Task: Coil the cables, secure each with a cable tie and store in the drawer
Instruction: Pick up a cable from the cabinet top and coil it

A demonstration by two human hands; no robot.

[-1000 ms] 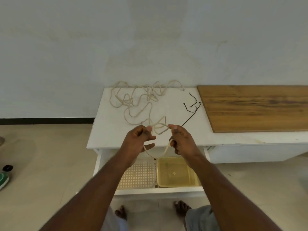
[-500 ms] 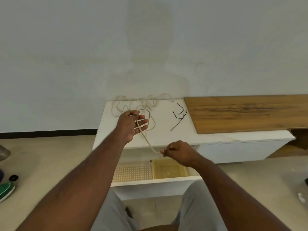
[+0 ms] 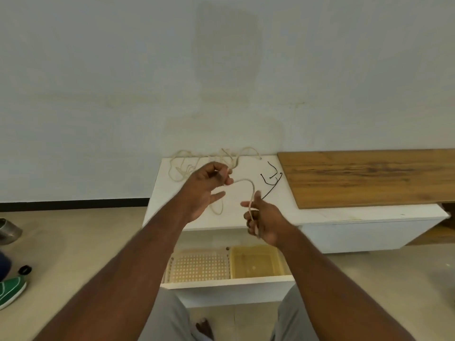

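Observation:
A long cream cable (image 3: 247,182) lies in a loose tangle at the back of the white cabinet top (image 3: 167,193). My left hand (image 3: 206,188) pinches the cable above the cabinet top. From there a strand arcs over to my right hand (image 3: 262,219), which grips it near its end in curled fingers, over the cabinet's front edge. Black cable ties (image 3: 270,179) lie on the cabinet top to the right of my hands. Below, the drawer (image 3: 229,284) stands open.
Inside the drawer sit a perforated cream basket (image 3: 199,267) and a yellow translucent tub (image 3: 256,263). A wooden board (image 3: 369,175) covers the cabinet top on the right. A green shoe (image 3: 11,290) and a metal vessel (image 3: 8,231) are on the floor at left.
My right hand rose from the drawer front to the cabinet edge, taking a new hold on the strand. My left hand shifted right and closed its fingers on the cable. The camera also tilted.

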